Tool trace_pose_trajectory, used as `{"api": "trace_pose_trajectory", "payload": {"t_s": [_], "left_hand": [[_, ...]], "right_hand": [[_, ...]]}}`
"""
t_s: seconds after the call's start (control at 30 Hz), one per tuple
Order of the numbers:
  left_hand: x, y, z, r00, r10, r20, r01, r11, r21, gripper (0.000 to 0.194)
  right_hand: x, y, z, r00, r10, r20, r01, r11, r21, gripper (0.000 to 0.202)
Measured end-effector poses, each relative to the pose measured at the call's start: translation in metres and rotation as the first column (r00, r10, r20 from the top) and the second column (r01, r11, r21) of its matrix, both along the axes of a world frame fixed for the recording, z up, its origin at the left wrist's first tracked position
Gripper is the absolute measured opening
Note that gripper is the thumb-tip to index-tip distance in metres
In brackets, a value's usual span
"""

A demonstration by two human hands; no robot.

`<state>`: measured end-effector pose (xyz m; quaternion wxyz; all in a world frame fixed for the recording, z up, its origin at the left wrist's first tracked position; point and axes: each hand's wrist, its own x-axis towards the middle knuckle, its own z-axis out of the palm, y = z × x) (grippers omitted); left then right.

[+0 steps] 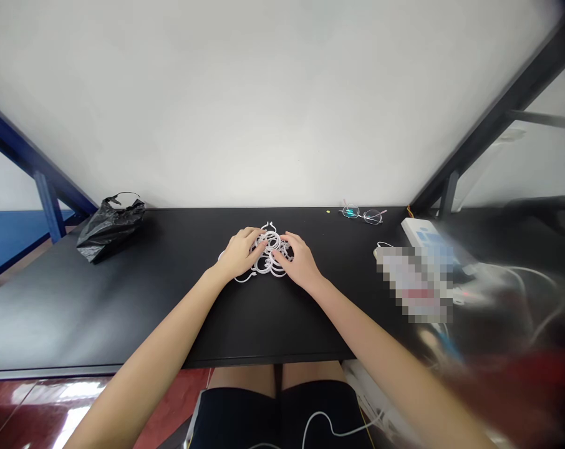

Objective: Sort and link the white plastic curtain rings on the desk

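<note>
A pile of several white rings (269, 262), some with small clasp-like ends, lies on the black table (170, 299) in front of me. My left hand (240, 251) rests against the left side of the pile, its fingers curved over the rings. On the right side, my right hand (300, 259) touches the pile with thumb and fingers apart. One open ring pokes out beyond the fingertips, and others stick out beneath my left hand. Parts of the pile are hidden under both hands.
A black plastic bag (111, 227) sits at the back left. Eyeglasses (362, 214) lie at the back right. Farther right are a white power strip (418, 229), a pixelated item (413, 287) and cables. Metal frame bars rise at both sides.
</note>
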<state>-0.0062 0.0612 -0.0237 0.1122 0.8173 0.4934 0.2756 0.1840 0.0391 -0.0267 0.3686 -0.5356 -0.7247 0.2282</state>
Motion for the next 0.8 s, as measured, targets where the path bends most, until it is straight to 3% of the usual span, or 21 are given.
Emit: {"api": "trace_pose_trajectory", "payload": {"t_s": [0.8], "left_hand": [[0.0004,0.0001,0.0013,1.0,-0.013,0.005,0.013,0.999,0.038,0.033]], "right_hand": [[-0.0005,0.0024,-0.0044,0.997,0.03,-0.077,-0.023,0.995,0.094,0.021]]}}
